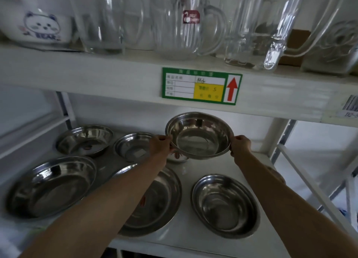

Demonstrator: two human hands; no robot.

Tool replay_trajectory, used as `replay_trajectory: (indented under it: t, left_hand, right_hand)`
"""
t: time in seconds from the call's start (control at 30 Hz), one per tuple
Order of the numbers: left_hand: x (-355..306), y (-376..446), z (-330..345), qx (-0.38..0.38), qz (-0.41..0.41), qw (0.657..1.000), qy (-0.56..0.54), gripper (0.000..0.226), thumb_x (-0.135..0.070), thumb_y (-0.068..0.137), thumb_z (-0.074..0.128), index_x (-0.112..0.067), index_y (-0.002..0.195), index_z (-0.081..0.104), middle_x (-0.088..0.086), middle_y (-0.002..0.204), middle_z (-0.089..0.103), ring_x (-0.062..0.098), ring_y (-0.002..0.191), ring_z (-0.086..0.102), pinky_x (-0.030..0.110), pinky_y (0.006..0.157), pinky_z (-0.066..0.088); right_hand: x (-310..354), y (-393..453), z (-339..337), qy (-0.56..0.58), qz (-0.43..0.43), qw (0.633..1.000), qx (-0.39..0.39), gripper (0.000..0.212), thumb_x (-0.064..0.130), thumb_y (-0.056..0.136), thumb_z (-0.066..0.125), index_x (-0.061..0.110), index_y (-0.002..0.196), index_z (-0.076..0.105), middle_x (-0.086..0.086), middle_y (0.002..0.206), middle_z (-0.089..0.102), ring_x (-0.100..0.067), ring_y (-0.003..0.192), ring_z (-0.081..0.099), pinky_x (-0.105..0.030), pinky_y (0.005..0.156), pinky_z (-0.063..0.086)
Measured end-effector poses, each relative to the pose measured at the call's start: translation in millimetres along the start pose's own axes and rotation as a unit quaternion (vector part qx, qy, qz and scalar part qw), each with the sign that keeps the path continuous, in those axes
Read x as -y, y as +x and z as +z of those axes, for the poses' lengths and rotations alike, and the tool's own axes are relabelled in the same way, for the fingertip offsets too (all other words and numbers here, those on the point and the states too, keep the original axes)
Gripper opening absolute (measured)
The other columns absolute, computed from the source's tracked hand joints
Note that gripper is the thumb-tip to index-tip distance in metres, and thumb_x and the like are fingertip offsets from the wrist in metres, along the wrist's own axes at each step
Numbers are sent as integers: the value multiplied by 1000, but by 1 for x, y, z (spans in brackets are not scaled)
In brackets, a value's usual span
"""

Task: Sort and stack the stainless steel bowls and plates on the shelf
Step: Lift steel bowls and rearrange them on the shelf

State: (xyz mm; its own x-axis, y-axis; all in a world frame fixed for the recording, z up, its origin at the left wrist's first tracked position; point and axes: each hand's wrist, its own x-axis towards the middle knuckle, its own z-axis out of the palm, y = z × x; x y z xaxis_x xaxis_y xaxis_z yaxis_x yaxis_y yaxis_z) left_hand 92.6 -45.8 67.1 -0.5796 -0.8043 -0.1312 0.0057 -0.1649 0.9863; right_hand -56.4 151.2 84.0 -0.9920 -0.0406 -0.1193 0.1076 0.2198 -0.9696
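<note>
Both hands hold one steel bowl point(198, 135) tilted toward me above the back of the white shelf point(186, 172). My left hand point(159, 144) grips its left rim and my right hand point(241, 144) grips its right rim. Beneath it a smaller dish with a red leaf sticker point(177, 157) peeks out. On the shelf lie a bowl at back left point(85, 140), a small bowl point(133, 146) beside it, a large plate at front left point(51, 186), a plate point(155, 201) partly under my left forearm, and a bowl at front right point(225, 205).
The shelf above carries glass pitchers point(186, 23), tall glasses point(98, 19) and a white bear-printed bowl point(38, 25). A green price label point(201, 85) with a red arrow is stuck to its front edge. White shelf uprights point(302, 172) stand at the right.
</note>
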Motion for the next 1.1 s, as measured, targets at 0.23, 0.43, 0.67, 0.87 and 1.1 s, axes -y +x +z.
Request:
replay_trajectory:
  t: [0.23,0.43,0.67,0.87,1.1]
  left_hand:
    - [-16,8,-44,-30,6,1000,-4,15,-17,88,66,-5,97,66,6,80,68,17,66,65,35,73,60]
    - [-22,9,-76,-80,42,994,54,11,-22,88,65,-13,95,65,6,89,72,18,77,68,25,65,59]
    - [-29,11,-117,-106,34,994,16,13,-15,89,64,-3,96,65,13,85,66,18,63,61,32,62,57]
    - [-34,17,-165,-136,40,990,-2,10,-11,90,63,-12,80,59,6,69,61,13,54,55,25,51,50]
    - [-37,19,-215,-168,44,985,9,15,-11,90,63,2,98,64,6,68,61,12,53,55,14,40,46]
  right_hand:
    - [12,-25,37,3,-20,1000,19,17,19,96,54,4,100,62,-10,70,56,-19,54,46,-31,49,40]
    - [18,-38,66,-6,-41,999,30,16,18,96,53,6,104,61,-11,74,58,-20,55,48,-31,49,42]
    - [25,-58,109,-13,-49,997,51,18,19,92,54,7,101,63,-17,86,65,-28,69,54,-35,61,46]
    - [33,-80,152,-23,-65,993,98,14,17,98,51,10,107,59,-13,94,63,-23,71,57,-30,62,46]
    - [35,-102,199,-28,-72,986,145,19,20,98,52,8,109,60,-14,92,66,-24,67,56,-26,57,45]
